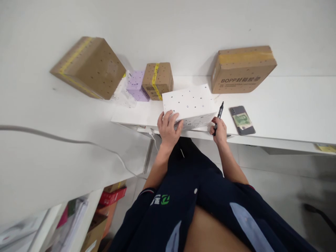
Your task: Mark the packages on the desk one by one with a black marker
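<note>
Open tabletop [288,105] r. of phone [242,120]

The brown carton [243,70] at the far right of the white table [288,105] carries "BOPP" in dark print on its side, followed by Chinese characters too small to make out, with a finer line beneath that is unreadable. The dark garment [183,203] nearest the camera bears a white and green logo, not legible.
</note>
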Available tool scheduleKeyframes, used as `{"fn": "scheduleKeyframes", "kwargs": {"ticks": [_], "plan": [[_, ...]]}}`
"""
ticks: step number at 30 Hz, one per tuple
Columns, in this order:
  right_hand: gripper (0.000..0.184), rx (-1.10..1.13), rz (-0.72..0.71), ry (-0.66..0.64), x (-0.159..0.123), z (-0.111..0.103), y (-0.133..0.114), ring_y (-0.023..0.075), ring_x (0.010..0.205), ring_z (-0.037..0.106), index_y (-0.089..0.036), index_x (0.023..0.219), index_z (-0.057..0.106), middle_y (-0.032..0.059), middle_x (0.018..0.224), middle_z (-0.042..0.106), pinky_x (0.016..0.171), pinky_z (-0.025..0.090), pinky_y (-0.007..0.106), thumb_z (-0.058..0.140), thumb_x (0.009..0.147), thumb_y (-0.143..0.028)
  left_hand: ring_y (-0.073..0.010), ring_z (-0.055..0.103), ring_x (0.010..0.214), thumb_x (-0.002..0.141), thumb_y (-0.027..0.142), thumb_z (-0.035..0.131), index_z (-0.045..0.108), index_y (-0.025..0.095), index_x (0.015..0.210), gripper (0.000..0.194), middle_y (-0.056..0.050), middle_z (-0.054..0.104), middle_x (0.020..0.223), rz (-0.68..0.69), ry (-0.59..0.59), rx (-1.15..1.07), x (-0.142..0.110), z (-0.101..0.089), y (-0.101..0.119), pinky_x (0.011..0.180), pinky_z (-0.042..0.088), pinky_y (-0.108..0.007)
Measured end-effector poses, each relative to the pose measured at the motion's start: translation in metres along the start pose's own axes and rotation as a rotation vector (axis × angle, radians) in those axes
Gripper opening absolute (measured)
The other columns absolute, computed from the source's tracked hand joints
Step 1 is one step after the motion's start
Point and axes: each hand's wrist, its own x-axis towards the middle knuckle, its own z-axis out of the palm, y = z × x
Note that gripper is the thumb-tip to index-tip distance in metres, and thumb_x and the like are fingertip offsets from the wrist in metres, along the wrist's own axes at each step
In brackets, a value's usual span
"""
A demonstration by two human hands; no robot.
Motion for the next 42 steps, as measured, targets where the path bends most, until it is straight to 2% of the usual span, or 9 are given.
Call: {"fn": "scheduleKeyframes", "kwargs": {"ticks": [5, 9, 12, 17, 22, 26, 29, 34, 42], "plan": [[0.039, -0.035, -0.029, -0.021, -0.002, 0.002, 0.000, -0.0010, 0.036, 0.038, -0.022, 0.079, 0.055, -0.0049, 0.089, 0.065, 0.031, 0.026, 0.020, 0.074, 0.073, -0.056, -0.0325, 0.051, 0.132, 0.087, 0.047, 0.071, 0.073, 0.024, 0.113, 0.034, -0.011, 0.064, 0.129, -0.116, -0.040, -0.116, -0.002, -0.003, 0.000, 0.120, 0.033, -0.054], [0.040, -0.064, -0.027, -0.050, -0.004, 0.000, 0.000, -0.0010, 0.036, 0.037, -0.023, 0.081, 0.055, -0.0051, 0.092, 0.065, 0.031, 0.027, 0.021, 0.072, 0.074, -0.058, -0.0329, 0.041, 0.140, 0.089, 0.048, 0.067, 0.070, 0.024, 0.122, 0.041, -0.014, 0.044, 0.143, -0.123, -0.042, -0.126, -0.009, -0.002, 0.000, 0.118, 0.037, -0.052], [0.040, -0.091, -0.030, -0.063, -0.003, -0.003, -0.001, -0.0008, 0.037, 0.038, -0.023, 0.083, 0.057, -0.0047, 0.094, 0.065, 0.031, 0.028, 0.021, 0.071, 0.075, -0.059, -0.0346, 0.037, 0.144, 0.088, 0.051, 0.068, 0.054, 0.023, 0.141, 0.061, -0.017, 0.034, 0.149, -0.151, -0.027, -0.214, -0.016, 0.000, -0.002, 0.114, 0.043, -0.051], [0.045, -0.065, -0.008, -0.059, -0.007, 0.000, -0.002, -0.0003, 0.037, 0.036, -0.022, 0.076, 0.051, -0.0062, 0.082, 0.057, 0.031, 0.027, 0.021, 0.074, 0.072, -0.061, -0.0335, 0.053, 0.134, 0.091, 0.055, 0.062, 0.021, 0.029, 0.155, 0.081, -0.018, 0.032, 0.155, -0.166, -0.006, -0.493, -0.016, -0.006, 0.006, 0.112, 0.046, -0.053], [0.052, -0.003, 0.093, -0.072, -0.015, 0.009, 0.003, -0.0001, 0.038, 0.035, -0.023, 0.079, 0.048, -0.0076, 0.077, 0.053, 0.032, 0.024, 0.019, 0.078, 0.066, -0.064, -0.0329, 0.052, 0.136, 0.087, 0.060, 0.063, 0.040, 0.026, 0.144, 0.070, -0.015, 0.043, 0.145, -0.096, -0.013, -0.451, -0.003, -0.022, 0.022, 0.113, 0.047, -0.053], [0.056, 0.026, 0.113, -0.071, -0.017, 0.011, 0.006, -0.0003, 0.038, 0.033, -0.024, 0.078, 0.043, -0.0092, 0.073, 0.050, 0.033, 0.023, 0.018, 0.081, 0.064, -0.062, -0.0307, 0.056, 0.129, 0.091, 0.043, 0.061, 0.062, 0.023, 0.123, 0.038, -0.011, 0.060, 0.124, 0.083, -0.062, -0.302, 0.005, -0.031, 0.034, 0.113, 0.046, -0.054], [0.056, 0.019, 0.117, -0.074, -0.015, 0.010, 0.007, -0.0001, 0.038, 0.031, -0.024, 0.079, 0.041, -0.0094, 0.073, 0.050, 0.034, 0.023, 0.018, 0.079, 0.065, -0.063, -0.0312, 0.054, 0.126, 0.087, 0.033, 0.063, 0.067, 0.023, 0.122, 0.036, -0.010, 0.063, 0.121, 0.197, -0.020, -0.144, 0.007, -0.034, 0.043, 0.113, 0.043, -0.054], [0.057, 0.008, 0.121, -0.079, -0.015, 0.010, 0.006, 0.0003, 0.039, 0.030, -0.025, 0.078, 0.038, -0.0098, 0.072, 0.049, 0.034, 0.023, 0.019, 0.079, 0.066, -0.064, -0.0316, 0.047, 0.122, 0.080, 0.036, 0.068, 0.075, 0.027, 0.120, 0.041, -0.012, 0.050, 0.125, 0.118, -0.010, 0.078, 0.004, -0.033, 0.052, 0.110, 0.037, -0.051], [0.057, 0.039, 0.138, -0.058, -0.016, 0.011, 0.005, -0.0001, 0.039, 0.030, -0.024, 0.078, 0.041, -0.0099, 0.072, 0.048, 0.034, 0.023, 0.019, 0.081, 0.062, -0.061, -0.0276, 0.043, 0.111, 0.084, 0.042, 0.067, 0.073, 0.031, 0.126, 0.044, -0.009, 0.042, 0.110, 0.062, -0.040, 0.126, -0.005, -0.031, 0.052, 0.104, 0.033, -0.046]]}}
